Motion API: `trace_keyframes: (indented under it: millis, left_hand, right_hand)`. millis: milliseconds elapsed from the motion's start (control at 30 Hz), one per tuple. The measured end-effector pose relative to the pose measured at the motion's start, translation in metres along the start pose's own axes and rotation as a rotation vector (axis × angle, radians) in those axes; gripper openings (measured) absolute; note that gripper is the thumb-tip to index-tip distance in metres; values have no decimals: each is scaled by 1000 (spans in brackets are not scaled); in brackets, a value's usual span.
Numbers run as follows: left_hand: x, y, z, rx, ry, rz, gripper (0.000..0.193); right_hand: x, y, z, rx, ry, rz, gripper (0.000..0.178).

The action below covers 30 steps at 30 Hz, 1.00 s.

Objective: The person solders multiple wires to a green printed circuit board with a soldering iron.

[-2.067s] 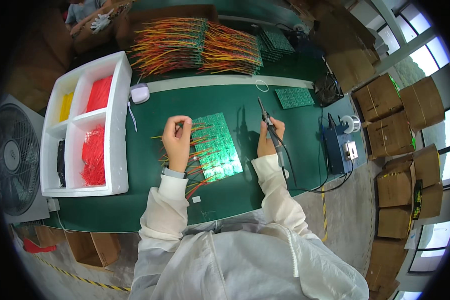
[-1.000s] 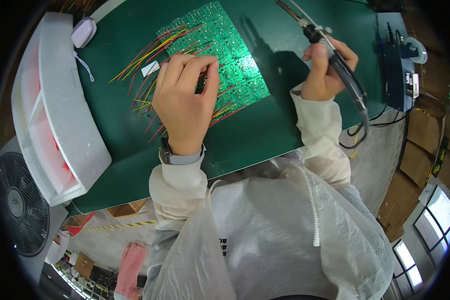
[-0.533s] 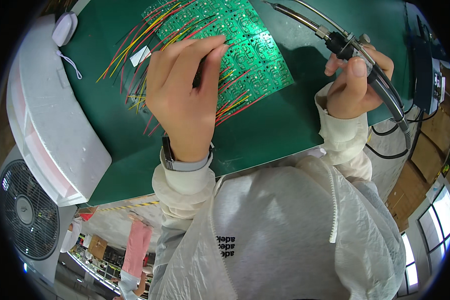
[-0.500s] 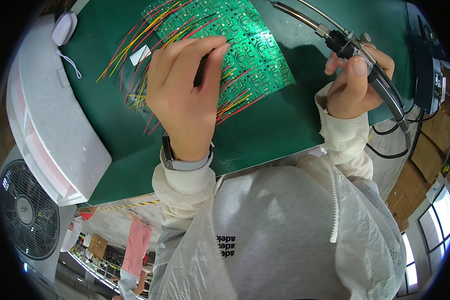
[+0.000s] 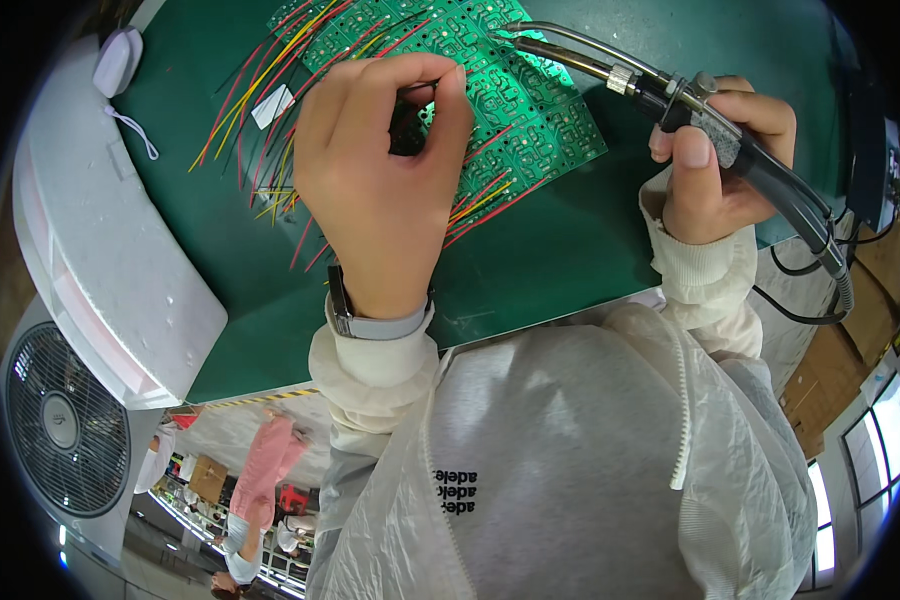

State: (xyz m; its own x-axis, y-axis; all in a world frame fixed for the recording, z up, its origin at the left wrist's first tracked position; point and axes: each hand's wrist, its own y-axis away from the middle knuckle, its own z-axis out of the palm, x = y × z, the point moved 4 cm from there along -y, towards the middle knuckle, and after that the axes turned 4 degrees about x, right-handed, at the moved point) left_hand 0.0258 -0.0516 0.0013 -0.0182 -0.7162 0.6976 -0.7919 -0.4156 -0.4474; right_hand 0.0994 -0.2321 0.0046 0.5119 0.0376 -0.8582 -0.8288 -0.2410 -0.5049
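A green circuit board panel point(image 5: 545, 125) lies on the green table mat, with red, yellow and black wires point(image 5: 240, 95) fanning off its left side and more along its near edge. My left hand point(image 5: 370, 190) is over the board, thumb and forefinger pinched on what looks like a thin black wire, mostly hidden by the fingers. In my right hand point(image 5: 715, 195) is a soldering iron point(image 5: 660, 100) with a metal feed tube clamped alongside. Its tip points left, at the board's far part, just beyond my left fingertips; I cannot tell whether it touches.
A white foam box point(image 5: 120, 230) stands along the left edge, with a white corded device point(image 5: 120, 60) beside it. A dark box-shaped unit point(image 5: 875, 165) and black cables point(image 5: 800, 315) are at the right. A fan point(image 5: 65, 420) and a person in pink point(image 5: 267, 460) are beyond the table.
The soldering iron has moved left and slightly nearer, bringing its tip over the board near my left fingertips. My left hand keeps its pinch, its fingertips shifted slightly farther away.
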Motion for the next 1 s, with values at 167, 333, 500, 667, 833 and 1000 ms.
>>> trace_keyframes:
  millis: [167,333,500,667,833,1000]
  left_hand:
    - [0,0,-1,1,-10,-32,7]
    - [0,0,0,-2,-42,-13,7]
    - [1,-1,0,-2,-50,-3,7]
    - [1,-1,0,5,-37,-16,7]
    - [2,0,1,16,-33,-9,7]
    - [2,1,1,31,-39,14,7]
  right_hand:
    - [-1,1,2,-32,-10,29,31]
    - [-1,1,2,-58,0,26,31]
    - [-2,1,2,-50,-14,30,31]
    - [-2,1,2,-62,6,17,33]
    - [-3,0,2,-64,16,-7,33]
    - [-3,0,3,-66,18,-14,34]
